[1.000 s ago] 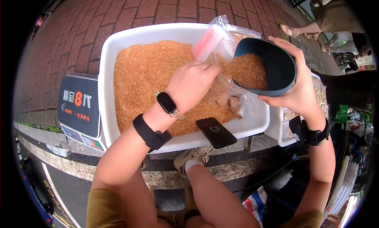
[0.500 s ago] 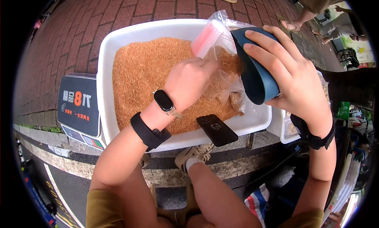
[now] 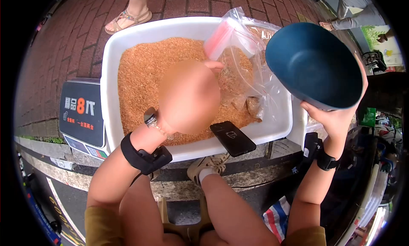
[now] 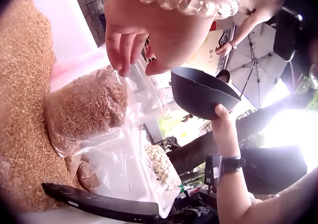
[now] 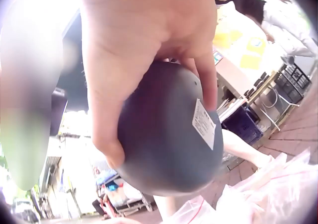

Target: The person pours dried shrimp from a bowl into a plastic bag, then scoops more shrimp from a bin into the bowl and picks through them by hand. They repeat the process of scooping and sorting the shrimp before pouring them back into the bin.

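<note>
My left hand [image 3: 189,97] is above the heap of small orange-brown dried bits [image 3: 145,75], partly blurred in the head view. In the left wrist view its curled fingers pinch the mouth of a clear plastic bag [image 4: 89,104] filled with the same bits. To the right, my right hand [image 3: 334,120] grips a dark blue scoop-like bowl [image 3: 315,63] from below and behind, thumb on the near rim. The bowl's inside faces up and shows bare. A white label [image 5: 203,124] sticks to its underside.
The heap fills a white tub [image 3: 111,54]. A black phone [image 3: 233,138] lies across its near rim. Pink-edged zip bags [image 3: 221,39] lie at the tub's far right. A scale [image 3: 83,105] stands left, and sandalled feet [image 3: 132,20] are on the bricks beyond.
The bowl tipped over the bag and its bits poured in; now it is turned back up, bare inside, and farther right. My left hand shifted slightly left and nearer. Sandalled feet came in at the top.
</note>
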{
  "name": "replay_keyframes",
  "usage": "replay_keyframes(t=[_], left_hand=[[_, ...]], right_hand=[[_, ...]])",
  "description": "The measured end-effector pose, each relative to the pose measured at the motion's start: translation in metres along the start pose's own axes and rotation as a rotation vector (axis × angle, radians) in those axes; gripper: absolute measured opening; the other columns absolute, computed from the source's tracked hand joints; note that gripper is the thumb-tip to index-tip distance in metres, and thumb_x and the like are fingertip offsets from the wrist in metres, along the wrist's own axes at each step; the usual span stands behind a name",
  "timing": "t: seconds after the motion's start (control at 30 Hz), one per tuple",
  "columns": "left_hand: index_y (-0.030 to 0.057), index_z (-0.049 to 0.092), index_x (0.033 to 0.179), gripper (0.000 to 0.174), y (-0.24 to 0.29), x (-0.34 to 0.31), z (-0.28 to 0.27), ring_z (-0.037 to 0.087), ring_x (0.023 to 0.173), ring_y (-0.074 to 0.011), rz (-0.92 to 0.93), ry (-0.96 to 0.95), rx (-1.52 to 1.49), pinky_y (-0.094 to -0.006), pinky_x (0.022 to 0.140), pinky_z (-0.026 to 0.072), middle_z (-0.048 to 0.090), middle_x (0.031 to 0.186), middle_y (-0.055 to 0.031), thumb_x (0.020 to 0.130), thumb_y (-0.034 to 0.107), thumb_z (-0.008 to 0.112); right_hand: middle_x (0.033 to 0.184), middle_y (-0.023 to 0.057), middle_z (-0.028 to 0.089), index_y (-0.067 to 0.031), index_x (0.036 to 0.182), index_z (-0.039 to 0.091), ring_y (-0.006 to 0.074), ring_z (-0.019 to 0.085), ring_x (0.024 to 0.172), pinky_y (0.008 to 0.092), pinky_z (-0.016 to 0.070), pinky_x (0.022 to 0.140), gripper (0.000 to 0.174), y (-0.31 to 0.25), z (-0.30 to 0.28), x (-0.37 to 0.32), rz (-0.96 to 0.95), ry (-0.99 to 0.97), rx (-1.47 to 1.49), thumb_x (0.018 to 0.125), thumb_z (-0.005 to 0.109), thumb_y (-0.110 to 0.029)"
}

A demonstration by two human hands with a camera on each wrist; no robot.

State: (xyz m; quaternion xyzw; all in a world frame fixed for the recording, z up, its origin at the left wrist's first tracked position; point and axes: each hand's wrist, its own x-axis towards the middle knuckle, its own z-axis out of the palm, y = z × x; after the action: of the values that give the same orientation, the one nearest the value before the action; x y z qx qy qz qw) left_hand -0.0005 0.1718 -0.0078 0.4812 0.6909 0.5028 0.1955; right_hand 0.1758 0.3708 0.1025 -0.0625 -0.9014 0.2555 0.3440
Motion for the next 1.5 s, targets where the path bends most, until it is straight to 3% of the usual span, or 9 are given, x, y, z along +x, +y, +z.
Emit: replay_keyframes(t=[0.13,0.2,0.4,0.5,0.73,0.8,1.0,1.3,1.5], left_hand=[[0.0037,0.037,0.122,0.038,-0.017,-0.019,-0.022,0.056,0.095,-0.021,-0.074,-0.165,-0.152,-0.0288,0.074,0.0475,0.048,0.116,-0.0099,0.09,0.024,0.041],[0.0072,0.031,0.129,0.05,0.005,-0.031,-0.047,0.052,0.101,-0.0231,-0.527,-0.292,-1.118,-0.0354,0.075,0.0497,0.044,0.12,-0.0154,0.09,0.038,0.036],[0.0006,0.026,0.131,0.058,0.002,-0.096,-0.091,0.038,0.117,-0.0177,-0.725,-0.101,-1.1,-0.03,0.096,0.0316,0.04,0.126,-0.0111,0.086,0.031,0.048],[0.002,0.023,0.133,0.062,-0.01,-0.119,-0.099,0.027,0.123,-0.0178,-0.737,-0.019,-0.769,-0.031,0.102,0.019,0.032,0.131,-0.0112,0.085,0.031,0.05],[0.0068,0.05,0.111,0.036,0.04,-0.123,-0.123,0.053,0.089,-0.0261,0.223,-0.091,-0.11,-0.0336,0.074,0.0438,0.052,0.099,-0.0121,0.076,0.012,0.058],[0.0165,0.06,0.093,0.03,0.075,-0.129,-0.109,0.053,0.063,-0.0156,0.523,0.041,0.032,-0.0238,0.052,0.0412,0.055,0.087,-0.005,0.065,0.004,0.059],[0.0032,0.047,0.106,0.045,0.118,-0.145,-0.134,0.047,0.105,-0.0341,0.796,-0.148,0.213,-0.0374,0.075,0.051,0.056,0.096,-0.0087,0.077,0.036,0.057],[0.0074,0.049,0.102,0.028,0.094,-0.161,-0.122,0.047,0.071,-0.015,0.619,0.465,0.177,-0.0279,0.066,0.0477,0.051,0.092,-0.0046,0.077,0.016,0.054],[0.0075,0.055,0.095,0.024,0.013,-0.159,-0.151,0.053,0.074,-0.0228,0.229,0.29,0.402,-0.03,0.062,0.0442,0.054,0.09,-0.0087,0.071,0.003,0.053]], right_hand=[[0.102,0.0166,0.056,0.0052,0.113,0.045,0.025,0.057,0.09,0.0334,0.0477,0.077,0.075,-0.006,0.016,-0.079,0.315,0.007,0.406,0.057,0.08,-0.03],[0.114,0.0175,0.046,0.0033,0.121,0.034,0.0257,0.049,0.102,0.0363,0.0415,0.085,0.088,-0.036,0.069,-0.093,0.305,-0.083,0.45,0.055,0.081,-0.032],[0.136,0.0156,0.017,-0.0038,0.134,-0.004,0.0266,0.025,0.125,0.0403,0.025,0.1,0.129,-0.102,0.161,-0.095,0.525,-0.268,0.873,0.043,0.087,-0.022],[0.136,0.0112,0.022,-0.0051,0.136,0.006,0.0231,0.025,0.125,0.037,0.0235,0.101,0.097,-0.091,0.183,-0.099,0.907,-0.32,1.492,0.068,0.07,-0.034],[0.102,0.0098,0.056,-0.0002,0.106,0.046,0.0242,0.053,0.1,0.0411,0.0465,0.083,0.033,-0.054,0.216,-0.098,1.711,-0.005,1.539,0.074,0.044,-0.007],[0.101,0.0131,0.056,0.001,0.104,0.045,0.0261,0.056,0.094,0.0402,0.0511,0.077,0.029,-0.059,0.222,-0.091,1.531,0.098,1.484,0.076,0.041,-0.007],[0.102,0.016,0.052,0.0034,0.107,0.041,0.0282,0.058,0.089,0.0394,0.053,0.077,0.033,-0.041,0.241,-0.07,1.418,0.155,1.33,0.074,0.038,0.001],[0.12,0.0156,0.034,-0.0123,0.124,0.025,0.0343,0.048,0.105,0.0436,0.0531,0.072,0.062,-0.048,0.297,-0.017,1.06,0.223,0.875,0.066,0.032,0.009],[0.13,0.0223,0.023,-0.0097,0.135,0.019,0.039,0.03,0.118,0.0414,0.0284,0.097,0.074,-0.025,0.341,0.008,0.304,0.202,-0.111,0.067,0.036,0.013]])
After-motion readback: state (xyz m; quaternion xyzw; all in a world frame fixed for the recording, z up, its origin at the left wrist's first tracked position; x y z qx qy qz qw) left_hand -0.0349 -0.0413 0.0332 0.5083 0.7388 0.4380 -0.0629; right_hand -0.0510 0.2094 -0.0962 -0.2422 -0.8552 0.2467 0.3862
